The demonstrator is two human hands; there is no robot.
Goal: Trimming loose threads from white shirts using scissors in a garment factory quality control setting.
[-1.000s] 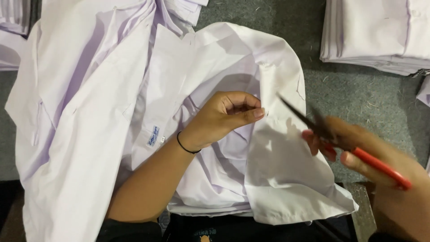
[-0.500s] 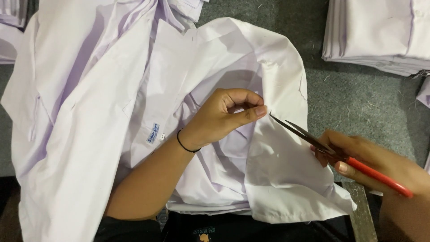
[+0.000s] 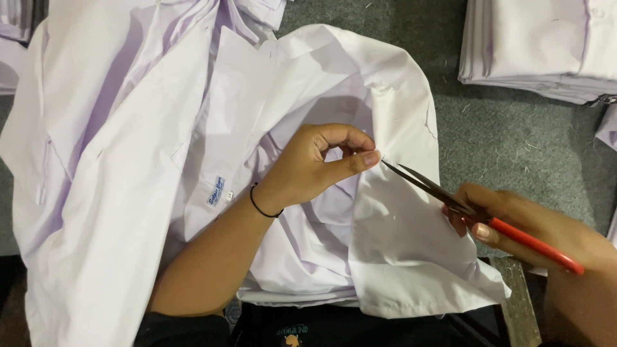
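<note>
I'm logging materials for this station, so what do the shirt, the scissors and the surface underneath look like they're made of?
Shirt: thin woven cloth, white and matte; it creases and drapes softly. Scissors: dark blades, probably metal, with glossy red handles, likely plastic. Surface: grey, fuzzy, speckled with lint, so felt or carpet perhaps. The left hand pinches the cloth; the right hand grips the scissors.

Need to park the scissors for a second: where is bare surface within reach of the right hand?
Bare grey surface lies between the white shirt being worked on, the folded stack at top right, and the right hand with the scissors. A smaller bare strip runs along the top, left of that stack. Left of it and under the left hand, cloth covers everything.
</note>
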